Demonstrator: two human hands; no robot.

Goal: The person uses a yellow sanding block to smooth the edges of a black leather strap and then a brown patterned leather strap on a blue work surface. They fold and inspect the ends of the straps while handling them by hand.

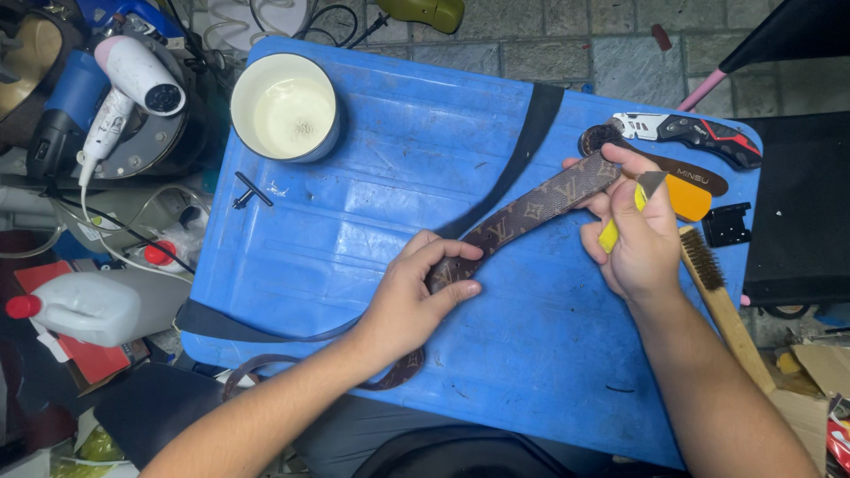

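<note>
A brown patterned belt (531,211) lies diagonally across a blue plastic work surface (398,150). My left hand (412,296) presses down on the belt's middle, fingers curled over it. My right hand (639,235) pinches the belt's upper end with thumb and fingertips while gripping a yellow-handled tool (620,221) with a small metal blade. A dark strip (522,150) runs beside the belt toward the surface's top edge and down to the lower left corner.
A white cup of pale glue (285,108) stands at the top left of the surface. A folding utility knife (695,134), an orange scraper (691,199) and a wire brush (713,283) lie at the right. A hair dryer (133,80) and white jug (97,305) sit left.
</note>
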